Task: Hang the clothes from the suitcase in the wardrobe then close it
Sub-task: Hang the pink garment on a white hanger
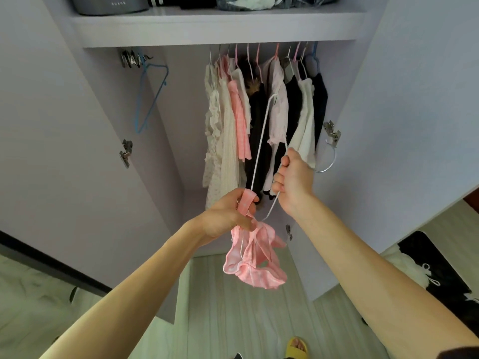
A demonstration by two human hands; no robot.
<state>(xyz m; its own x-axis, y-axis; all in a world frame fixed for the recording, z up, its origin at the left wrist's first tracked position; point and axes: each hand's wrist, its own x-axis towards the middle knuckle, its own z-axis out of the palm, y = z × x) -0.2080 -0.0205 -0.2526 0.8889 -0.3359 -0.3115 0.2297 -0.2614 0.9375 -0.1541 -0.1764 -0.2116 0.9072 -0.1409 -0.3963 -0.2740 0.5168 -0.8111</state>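
I stand in front of the open wardrobe (215, 29). My right hand (293, 178) grips a white wire hanger (259, 143), whose metal hook sticks out to the right of the hand. My left hand (228, 215) pinches a strap of a small pink ribbed garment (255, 263) at the hanger's lower corner. The rest of the garment hangs bunched below both hands. Inside, several pink, white and black clothes (261, 120) hang on the rail. An open black suitcase (438, 278) with a white garment in it lies at the right edge.
An empty blue hanger (150, 97) hangs at the left of the rail. Both wardrobe doors (404, 125) stand open to either side. The top shelf holds a grey box (108, 5) and folded clothes. A bed (23, 294) lies at the lower left.
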